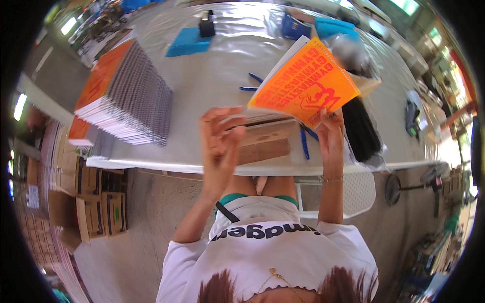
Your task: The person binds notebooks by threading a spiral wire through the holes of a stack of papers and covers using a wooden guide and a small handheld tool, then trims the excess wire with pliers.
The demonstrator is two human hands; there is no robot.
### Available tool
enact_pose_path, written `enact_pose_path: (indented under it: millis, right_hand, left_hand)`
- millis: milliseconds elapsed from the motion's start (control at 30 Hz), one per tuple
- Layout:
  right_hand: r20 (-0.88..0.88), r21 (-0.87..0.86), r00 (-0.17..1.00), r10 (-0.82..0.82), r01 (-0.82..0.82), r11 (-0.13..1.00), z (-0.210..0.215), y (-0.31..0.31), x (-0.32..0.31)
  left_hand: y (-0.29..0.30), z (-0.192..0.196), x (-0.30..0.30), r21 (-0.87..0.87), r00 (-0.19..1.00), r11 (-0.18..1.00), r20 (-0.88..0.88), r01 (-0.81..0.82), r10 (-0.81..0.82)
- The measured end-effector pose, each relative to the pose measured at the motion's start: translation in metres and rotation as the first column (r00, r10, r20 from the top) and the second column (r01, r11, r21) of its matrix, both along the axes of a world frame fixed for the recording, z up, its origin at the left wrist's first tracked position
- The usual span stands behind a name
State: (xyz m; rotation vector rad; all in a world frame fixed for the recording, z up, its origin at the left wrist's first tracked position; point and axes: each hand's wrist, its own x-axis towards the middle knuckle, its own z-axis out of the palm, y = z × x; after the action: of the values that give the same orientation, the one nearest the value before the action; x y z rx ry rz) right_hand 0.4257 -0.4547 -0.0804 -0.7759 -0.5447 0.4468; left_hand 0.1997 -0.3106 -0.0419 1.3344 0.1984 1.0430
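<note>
The orange spiral-bound booklet [305, 86] is held tilted above the white counter [212, 96] by the right hand [329, 134], whose fingers are pinched on its lower corner, while the left hand [220, 146], fingers spread loosely and empty, is raised just beside its lower left edge.

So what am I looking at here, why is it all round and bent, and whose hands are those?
It is one picture from a wide fisheye camera worn on a person's head, looking down; that lens bends straight edges. The hands are the wearer's own. The right hand grips an orange spiral-bound booklet by its lower edge. The left hand, blurred, is raised open beside it above a wooden block. On the white table lie a stack of booklets, a bundle of black binding combs and blue sheets.
</note>
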Motion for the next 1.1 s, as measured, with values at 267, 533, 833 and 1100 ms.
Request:
enact_pose_path:
  millis: [267,533,833,1100]
  right_hand:
    - [0.047,-0.056,0.999,0.016,-0.014,0.998,-0.065,-0.031,0.043]
    - [0.643,-0.658,0.748,0.164,0.429,0.619,-0.087,0.010,-0.009]
    - [0.946,-0.308,0.284,0.154,0.939,0.156,-0.028,-0.056,0.106]
    - [0.873,-0.454,0.376,0.312,0.860,0.233,-0.044,-0.054,0.113]
  left_hand:
    - [0.021,-0.041,-0.042,-0.051,0.968,0.981,-0.179,-0.190,0.178]
    - [0.049,-0.076,-0.009,0.184,0.954,0.972,-0.232,-0.148,0.189]
    - [0.115,-0.077,-0.024,0.102,0.936,0.992,-0.352,0.070,-0.030]
    - [0.117,-0.050,-0.013,0.102,0.953,0.988,-0.267,-0.120,0.143]
